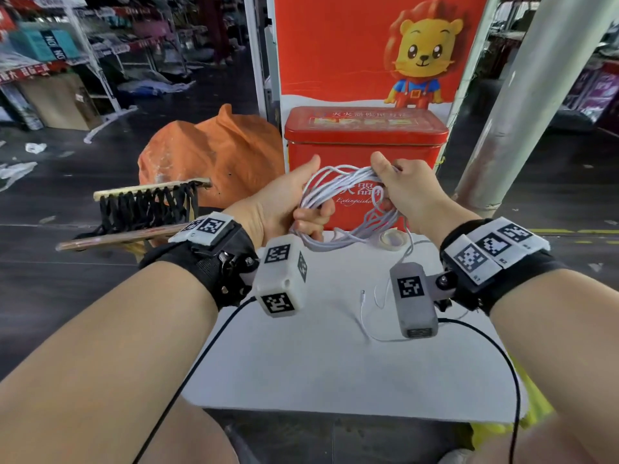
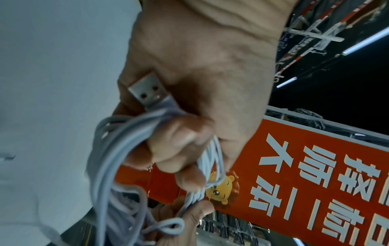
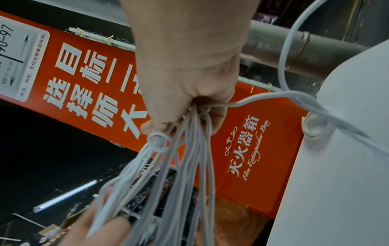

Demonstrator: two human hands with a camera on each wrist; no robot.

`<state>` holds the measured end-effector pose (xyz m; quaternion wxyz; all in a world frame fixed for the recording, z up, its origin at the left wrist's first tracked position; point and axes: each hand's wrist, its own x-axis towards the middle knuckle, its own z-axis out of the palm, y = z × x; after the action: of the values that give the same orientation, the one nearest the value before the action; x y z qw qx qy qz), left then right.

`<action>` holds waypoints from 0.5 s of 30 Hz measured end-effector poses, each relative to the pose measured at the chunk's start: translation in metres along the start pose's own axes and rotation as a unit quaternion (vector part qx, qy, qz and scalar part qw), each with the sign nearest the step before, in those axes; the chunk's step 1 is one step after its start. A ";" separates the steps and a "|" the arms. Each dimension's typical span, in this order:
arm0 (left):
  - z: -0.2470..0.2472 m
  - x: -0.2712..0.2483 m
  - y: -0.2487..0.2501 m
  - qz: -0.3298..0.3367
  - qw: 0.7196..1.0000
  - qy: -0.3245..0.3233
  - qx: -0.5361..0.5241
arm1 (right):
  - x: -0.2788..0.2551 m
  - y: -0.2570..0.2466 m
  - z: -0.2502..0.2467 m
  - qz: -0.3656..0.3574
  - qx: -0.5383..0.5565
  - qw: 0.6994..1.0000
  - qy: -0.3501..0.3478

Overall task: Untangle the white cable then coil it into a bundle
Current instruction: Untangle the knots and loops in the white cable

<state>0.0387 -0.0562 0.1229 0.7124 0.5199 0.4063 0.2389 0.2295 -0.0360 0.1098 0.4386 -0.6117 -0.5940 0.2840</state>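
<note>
The white cable (image 1: 338,192) is gathered into several loops held up between both hands above the white table (image 1: 318,370). My left hand (image 1: 294,202) grips one side of the loops, fingers curled round them; in the left wrist view its USB plug (image 2: 148,90) lies against the palm beside the white cable (image 2: 118,149). My right hand (image 1: 398,185) grips the other side, and the right wrist view shows the white cable (image 3: 189,149) strands bunched in its fist. A loose tail (image 1: 366,316) with a small connector trails down onto the table.
A red tin box (image 1: 365,142) stands at the table's far edge before a red lion poster (image 1: 378,48). A tape roll (image 1: 393,241) lies near the box. An orange bag (image 1: 214,149) and a wooden frame with black cords (image 1: 147,205) are at the left, a grey pole (image 1: 522,105) at the right.
</note>
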 end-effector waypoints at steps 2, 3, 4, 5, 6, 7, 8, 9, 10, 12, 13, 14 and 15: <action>-0.001 0.002 -0.002 0.000 0.999 0.008 0.033 | 0.000 0.004 0.000 -0.013 -0.008 1.000 -0.020; -0.002 0.002 -0.002 0.002 0.999 0.018 0.032 | 0.002 0.007 0.000 -0.010 -0.001 0.999 -0.033; -0.002 0.002 -0.002 -0.001 1.000 0.029 0.011 | 0.002 0.009 0.000 -0.003 0.007 0.999 -0.044; -0.003 0.001 -0.002 -0.003 0.999 0.044 -0.014 | 0.004 0.015 0.001 0.009 0.010 0.998 -0.057; -0.003 0.002 -0.002 0.004 0.998 0.060 -0.031 | 0.004 0.017 0.002 0.023 0.020 0.997 -0.075; -0.004 0.003 -0.002 0.020 0.996 0.078 -0.038 | 0.005 0.020 0.003 0.042 0.036 0.994 -0.097; -0.004 0.003 -0.002 0.041 0.994 0.095 -0.041 | 0.005 0.022 0.005 0.062 0.057 0.989 -0.123; -0.005 0.004 -0.002 0.061 0.991 0.109 -0.045 | 0.004 0.022 0.006 0.080 0.083 0.982 -0.153; -0.007 0.004 -0.002 0.079 0.988 0.123 -0.049 | 0.003 0.021 0.006 0.094 0.102 0.974 -0.180; -0.016 0.003 -0.001 0.103 0.982 0.150 -0.056 | 0.000 0.021 0.002 0.089 0.088 0.971 -0.201; -0.022 0.002 0.000 0.109 0.979 0.161 -0.058 | 0.000 0.023 -0.002 0.075 0.074 0.975 -0.198; -0.027 0.000 0.000 0.112 0.977 0.171 -0.057 | 0.000 0.025 -0.007 0.055 0.060 0.977 -0.195; -0.031 -0.002 -0.001 0.114 0.975 0.181 -0.052 | 0.002 0.030 -0.011 0.031 0.040 0.981 -0.189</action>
<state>0.0119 -0.0404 0.1188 0.6211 0.4734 0.4534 0.4297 0.2533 -0.0337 0.0891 0.3341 -0.5468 -0.6351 0.4313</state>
